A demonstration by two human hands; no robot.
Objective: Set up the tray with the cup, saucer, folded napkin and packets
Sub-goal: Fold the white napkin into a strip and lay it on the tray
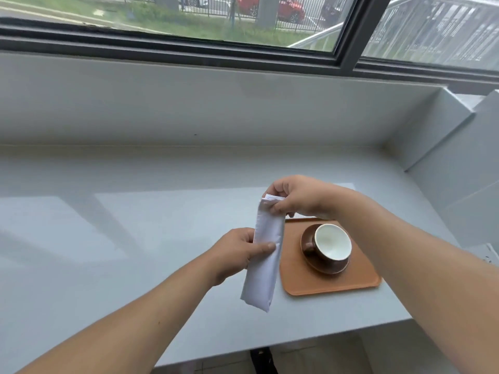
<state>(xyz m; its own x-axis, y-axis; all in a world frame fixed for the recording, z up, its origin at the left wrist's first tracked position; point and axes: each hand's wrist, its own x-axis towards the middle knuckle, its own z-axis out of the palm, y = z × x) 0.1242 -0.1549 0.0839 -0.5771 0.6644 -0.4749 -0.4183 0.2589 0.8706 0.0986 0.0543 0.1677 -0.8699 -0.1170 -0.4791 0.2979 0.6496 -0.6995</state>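
Both hands are closed on a white folded napkin [266,247], which is held in the air at the centre of the frame: the right hand [297,197] is pinched on its upper end, and the left hand [237,252] is clamped on its middle with the thumb laid across the front. Beneath them, a pale grey counter [135,238] is spread across the lower half of the frame, below a window [189,20] at the top. An orange tray [324,286] is set on the counter right of centre, and a brown saucer [328,268] with a white-lined brown cup [332,243] on it is already placed there. No packets can be made out with certainty. The napkin is judged likely to unfold if either pinch is loosened unevenly. The cup could be knocked if the cloth's hanging lower end is swung across it while being lowered.
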